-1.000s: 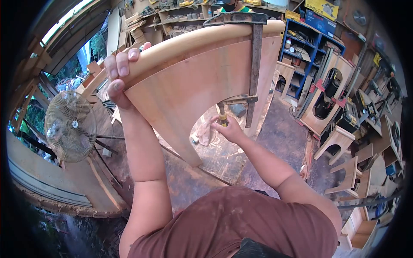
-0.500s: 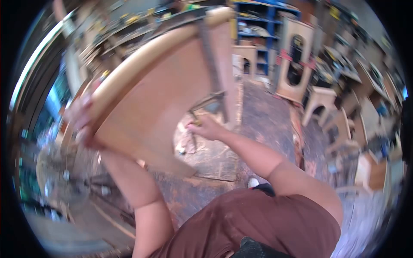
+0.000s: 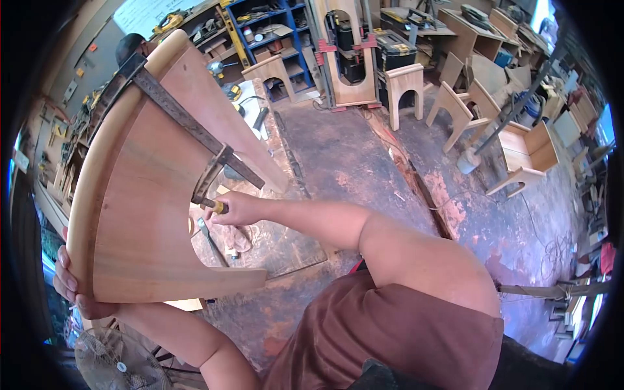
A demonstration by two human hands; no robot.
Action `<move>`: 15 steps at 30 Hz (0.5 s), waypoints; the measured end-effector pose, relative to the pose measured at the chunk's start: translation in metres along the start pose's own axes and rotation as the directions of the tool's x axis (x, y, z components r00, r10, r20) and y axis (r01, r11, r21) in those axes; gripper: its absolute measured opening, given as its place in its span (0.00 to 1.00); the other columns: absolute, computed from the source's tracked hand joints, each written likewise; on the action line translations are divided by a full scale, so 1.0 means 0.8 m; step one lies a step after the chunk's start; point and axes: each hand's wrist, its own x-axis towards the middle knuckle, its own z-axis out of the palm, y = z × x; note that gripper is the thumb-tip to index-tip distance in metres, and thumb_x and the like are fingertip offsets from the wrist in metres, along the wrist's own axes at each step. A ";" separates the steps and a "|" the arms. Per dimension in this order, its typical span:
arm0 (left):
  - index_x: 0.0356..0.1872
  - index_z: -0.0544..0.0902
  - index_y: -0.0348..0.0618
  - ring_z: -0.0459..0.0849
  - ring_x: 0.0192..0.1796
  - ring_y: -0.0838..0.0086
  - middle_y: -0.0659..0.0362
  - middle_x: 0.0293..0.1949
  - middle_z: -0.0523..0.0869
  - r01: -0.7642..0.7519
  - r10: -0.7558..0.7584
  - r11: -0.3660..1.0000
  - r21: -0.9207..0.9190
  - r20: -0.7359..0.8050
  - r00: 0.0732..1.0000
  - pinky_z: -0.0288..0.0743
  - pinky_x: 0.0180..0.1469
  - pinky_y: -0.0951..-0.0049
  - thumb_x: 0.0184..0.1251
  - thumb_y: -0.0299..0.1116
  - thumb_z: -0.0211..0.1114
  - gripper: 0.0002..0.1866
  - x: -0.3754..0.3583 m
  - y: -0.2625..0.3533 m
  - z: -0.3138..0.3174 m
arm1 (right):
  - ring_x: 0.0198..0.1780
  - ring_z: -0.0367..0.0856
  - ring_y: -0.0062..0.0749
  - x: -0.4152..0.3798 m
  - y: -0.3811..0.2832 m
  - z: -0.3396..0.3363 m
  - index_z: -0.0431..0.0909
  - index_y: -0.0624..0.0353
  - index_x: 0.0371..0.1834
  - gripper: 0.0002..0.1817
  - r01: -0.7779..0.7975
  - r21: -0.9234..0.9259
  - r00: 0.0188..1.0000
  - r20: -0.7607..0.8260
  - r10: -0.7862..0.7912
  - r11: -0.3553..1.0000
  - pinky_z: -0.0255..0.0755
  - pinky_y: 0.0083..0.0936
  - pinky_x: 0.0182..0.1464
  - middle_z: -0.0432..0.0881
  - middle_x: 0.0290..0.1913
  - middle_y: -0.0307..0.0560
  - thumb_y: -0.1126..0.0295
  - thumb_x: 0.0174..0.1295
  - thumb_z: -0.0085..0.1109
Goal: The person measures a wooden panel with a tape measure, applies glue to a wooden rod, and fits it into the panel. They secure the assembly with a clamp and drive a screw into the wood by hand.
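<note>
Two hands share one wooden stool panel (image 3: pixel 156 214), tipped up off the floor: the left hand (image 3: pixel 71 289) wraps its fingers over the rounded top edge to steady it, while the right hand (image 3: pixel 237 208) has its fingers clamped on the yellow handle (image 3: pixel 218 207) of one bar clamp (image 3: pixel 188 127) that squeezes the joint.

Open floor (image 3: pixel 364 149) ahead; blocked left by wood panel (image 3: pixel 143 214), beyond by stools (image 3: pixel 403 88) and shelves (image 3: pixel 273 32).

Bright daylight, sharp, heavy fisheye vignette
</note>
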 end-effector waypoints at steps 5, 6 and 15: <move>0.32 0.71 0.61 0.68 0.61 0.66 0.72 0.36 0.72 -0.013 0.013 1.000 -0.002 0.013 1.000 0.39 0.80 0.42 0.49 0.37 0.68 0.13 -0.003 -0.002 -0.002 | 0.48 0.83 0.46 -0.059 0.009 0.008 0.67 0.59 0.67 0.34 -0.074 -0.305 0.980 -0.197 0.013 0.949 0.75 0.35 0.52 0.82 0.47 0.58 0.56 0.61 0.67; 0.33 0.74 0.60 0.68 0.63 0.64 0.71 0.37 0.73 -0.027 0.027 0.999 -0.039 0.014 1.000 0.40 0.80 0.43 0.49 0.37 0.68 0.12 -0.005 -0.003 -0.004 | 0.53 0.83 0.48 -0.079 0.013 0.009 0.62 0.59 0.72 0.39 -0.103 -0.296 0.977 -0.207 0.041 0.950 0.75 0.36 0.54 0.82 0.52 0.61 0.56 0.61 0.67; 0.36 0.75 0.52 0.70 0.67 0.50 0.60 0.43 0.79 -0.021 0.008 0.978 0.206 0.063 0.998 0.49 0.77 0.41 0.62 0.43 0.63 0.11 -0.007 0.014 -0.029 | 0.59 0.80 0.43 -0.227 0.083 -0.084 0.58 0.53 0.77 0.40 -0.416 -0.326 0.909 -0.178 0.377 0.849 0.74 0.36 0.61 0.77 0.63 0.59 0.57 0.65 0.65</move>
